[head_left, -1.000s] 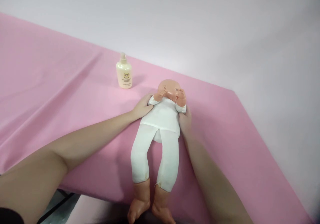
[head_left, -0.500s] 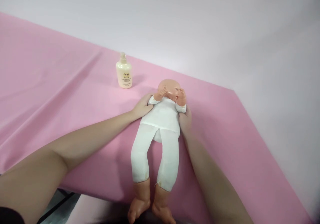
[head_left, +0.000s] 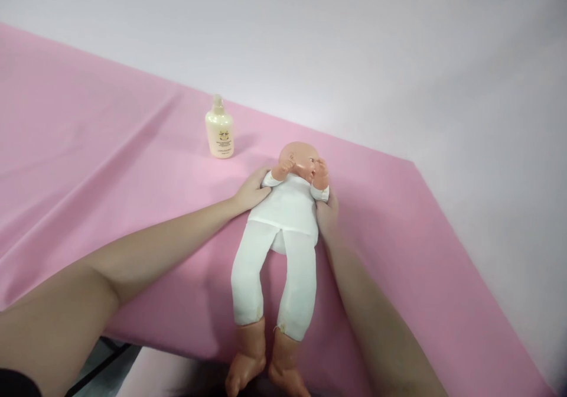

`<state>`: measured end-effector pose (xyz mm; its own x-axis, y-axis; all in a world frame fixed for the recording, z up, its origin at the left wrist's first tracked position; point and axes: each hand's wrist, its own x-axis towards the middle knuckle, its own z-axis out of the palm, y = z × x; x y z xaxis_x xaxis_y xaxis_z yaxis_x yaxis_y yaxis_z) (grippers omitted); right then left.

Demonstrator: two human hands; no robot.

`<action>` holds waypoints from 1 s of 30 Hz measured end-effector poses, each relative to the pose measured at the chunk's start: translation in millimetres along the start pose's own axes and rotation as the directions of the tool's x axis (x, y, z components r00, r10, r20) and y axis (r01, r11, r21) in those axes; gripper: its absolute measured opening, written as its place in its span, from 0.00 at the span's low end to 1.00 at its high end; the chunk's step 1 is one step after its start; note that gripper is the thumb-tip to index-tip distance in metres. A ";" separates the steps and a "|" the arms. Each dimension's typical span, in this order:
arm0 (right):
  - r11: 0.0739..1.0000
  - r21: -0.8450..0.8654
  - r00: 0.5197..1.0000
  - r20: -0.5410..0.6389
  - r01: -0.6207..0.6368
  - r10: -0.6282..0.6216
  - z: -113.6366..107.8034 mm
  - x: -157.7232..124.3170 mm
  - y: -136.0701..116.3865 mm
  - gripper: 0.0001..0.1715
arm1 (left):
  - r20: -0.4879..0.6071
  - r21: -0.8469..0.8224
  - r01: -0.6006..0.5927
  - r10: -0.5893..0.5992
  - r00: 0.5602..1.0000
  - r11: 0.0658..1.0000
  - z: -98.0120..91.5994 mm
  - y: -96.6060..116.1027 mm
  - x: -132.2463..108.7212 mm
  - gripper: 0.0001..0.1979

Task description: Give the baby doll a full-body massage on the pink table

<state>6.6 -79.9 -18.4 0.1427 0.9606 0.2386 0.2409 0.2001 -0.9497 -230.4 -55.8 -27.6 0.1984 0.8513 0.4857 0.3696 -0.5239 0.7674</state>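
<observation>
A baby doll (head_left: pixel 284 208) in a white cloth body suit lies on its back, head away from me and bare feet toward me at the near table edge. My left hand (head_left: pixel 254 191) grips the doll's side under its arm on the left, the thumb resting against the torso. On the other side my right hand (head_left: pixel 328 212) holds the doll below its raised arm; most of those fingers are hidden behind the doll. Both doll hands are lifted beside its head, which is turned to the right.
A cream pump bottle (head_left: pixel 220 134) with a printed label stands upright beyond my left hand. Pink cloth (head_left: pixel 398 267) covers the table, with a long fold (head_left: pixel 110 166) at the left. A white wall (head_left: pixel 354 42) rises behind the table's far edge.
Both hands keep the same hold on the doll, which has not visibly moved on the cloth. The view has shifted very slightly.
</observation>
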 end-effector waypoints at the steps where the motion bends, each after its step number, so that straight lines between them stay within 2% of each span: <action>1: 1.000 -0.001 1.000 -0.008 -0.010 0.010 0.2 -0.1 -1.1 0.26 | 0.001 0.002 0.004 -0.004 1.000 1.000 -0.1 0.1 0.0 0.25; 9: 0.999 -0.001 0.999 -0.032 -0.044 0.044 1.0 -1.2 -5.1 0.27 | 0.009 0.015 -0.007 0.006 1.000 1.000 -1.4 2.0 -0.2 0.25; 21: 1.000 -0.003 0.999 -0.033 -0.025 0.025 0.8 -0.3 -1.7 0.23 | 0.013 0.010 -0.003 0.003 1.000 1.000 -1.1 -1.1 -0.3 0.26; 30: 0.999 0.030 0.999 -0.038 -0.025 0.026 1.4 1.4 0.6 0.23 | -0.001 0.012 -0.023 0.023 1.000 1.000 -0.5 -2.7 -0.4 0.25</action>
<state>5.6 -78.2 -18.9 0.1856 0.9574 0.2210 0.2079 0.1815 -0.9612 -231.9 -54.8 -29.7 0.2057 0.8390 0.5037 0.3762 -0.5430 0.7508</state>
